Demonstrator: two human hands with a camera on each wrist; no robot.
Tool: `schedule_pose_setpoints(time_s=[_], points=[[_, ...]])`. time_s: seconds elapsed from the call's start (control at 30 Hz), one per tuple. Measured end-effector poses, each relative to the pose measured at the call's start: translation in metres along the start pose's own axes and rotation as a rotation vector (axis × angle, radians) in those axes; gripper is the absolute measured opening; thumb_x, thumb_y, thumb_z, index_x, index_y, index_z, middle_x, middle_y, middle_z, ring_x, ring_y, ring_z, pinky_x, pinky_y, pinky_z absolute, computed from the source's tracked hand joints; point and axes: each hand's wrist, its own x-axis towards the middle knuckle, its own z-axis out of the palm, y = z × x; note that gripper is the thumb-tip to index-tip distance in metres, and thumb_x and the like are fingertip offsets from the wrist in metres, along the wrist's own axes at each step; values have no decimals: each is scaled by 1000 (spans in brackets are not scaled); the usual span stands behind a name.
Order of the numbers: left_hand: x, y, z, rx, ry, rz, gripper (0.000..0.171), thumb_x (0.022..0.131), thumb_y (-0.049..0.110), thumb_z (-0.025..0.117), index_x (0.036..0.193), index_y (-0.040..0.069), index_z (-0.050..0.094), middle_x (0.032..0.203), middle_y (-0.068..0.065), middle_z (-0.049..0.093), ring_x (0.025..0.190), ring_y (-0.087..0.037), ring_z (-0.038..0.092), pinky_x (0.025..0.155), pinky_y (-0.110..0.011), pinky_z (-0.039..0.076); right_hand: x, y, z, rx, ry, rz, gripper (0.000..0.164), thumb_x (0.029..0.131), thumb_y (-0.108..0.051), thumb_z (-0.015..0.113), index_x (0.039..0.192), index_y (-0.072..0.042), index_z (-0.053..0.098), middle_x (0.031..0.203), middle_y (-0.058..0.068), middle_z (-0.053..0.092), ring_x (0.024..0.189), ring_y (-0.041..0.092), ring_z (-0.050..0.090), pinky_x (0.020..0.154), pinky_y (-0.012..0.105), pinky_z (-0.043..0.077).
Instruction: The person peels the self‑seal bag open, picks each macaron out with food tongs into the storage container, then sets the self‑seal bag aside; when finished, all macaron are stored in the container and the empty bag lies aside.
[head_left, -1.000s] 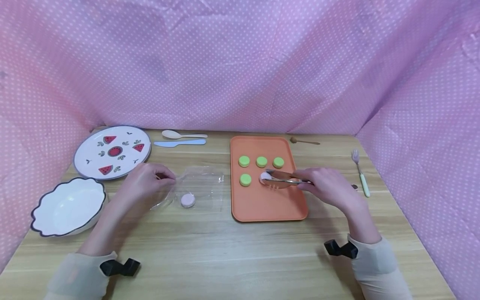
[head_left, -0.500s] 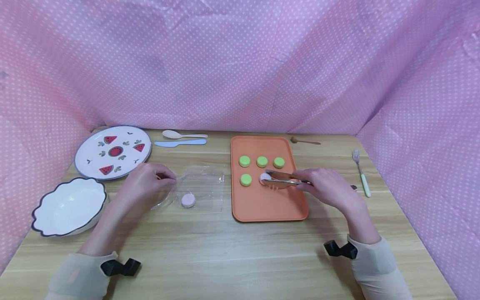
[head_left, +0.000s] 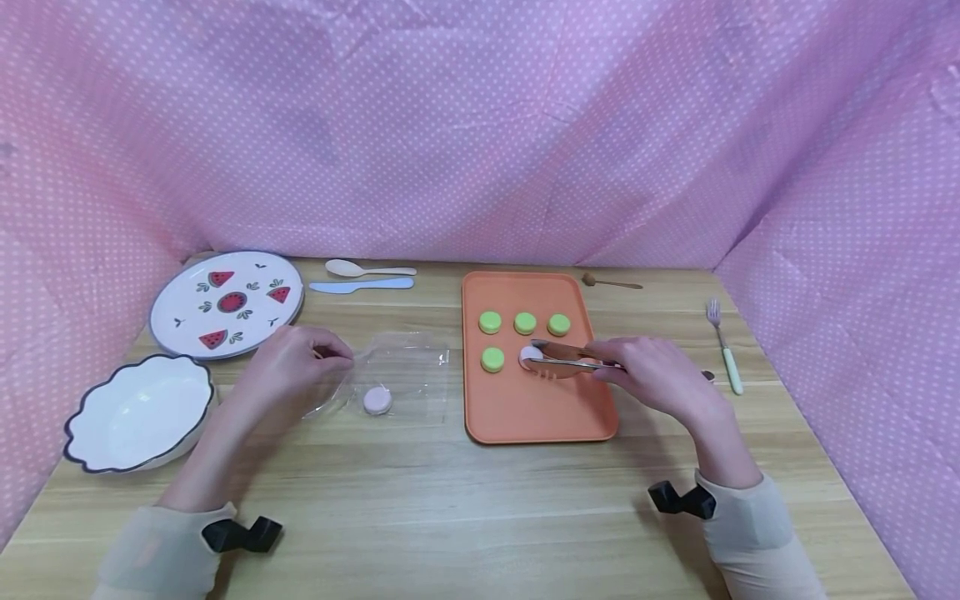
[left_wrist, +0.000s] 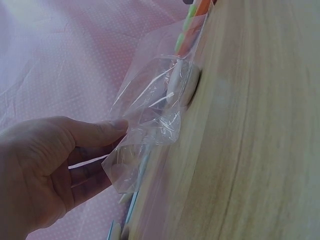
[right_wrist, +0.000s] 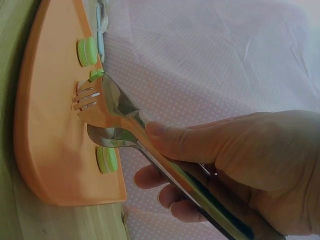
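Note:
My left hand (head_left: 296,362) pinches the edge of a clear plastic bag (left_wrist: 150,100) between thumb and fingers, lifting that end. A pale lilac macaron (head_left: 377,400) lies in the flat part of the bag. On the orange tray (head_left: 540,417), my right hand (head_left: 660,375) grips metal serving tongs (right_wrist: 112,117) with a fork-shaped end and a spoon-like end. Their tips are at a second lilac macaron (head_left: 529,357); whether they squeeze it cannot be told. Several green macarons (head_left: 490,322) sit on the tray, to the left and behind it.
A watermelon-patterned plate (head_left: 255,325) and a scalloped white bowl (head_left: 138,412) stand at left. Behind the bag lie a cream spoon (head_left: 345,268) and a blue knife (head_left: 360,286). A honey dipper (head_left: 611,283) and a green-handled fork (head_left: 723,350) lie at right. Pink dotted cloth (head_left: 480,150) encloses the table.

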Motion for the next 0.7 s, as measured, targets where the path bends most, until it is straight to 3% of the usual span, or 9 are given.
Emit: schedule_pose_setpoints(time_s=[0.7], points=[[2,0,1,18,1,19,6,82,28,72,88,27,74,87,8,72,80,-11,62,74,-33,48,-1,-1,1,-3,-16,17,21,86,-30,68,106,-28,65,80,-16,61,62,5,48,58,26,39]])
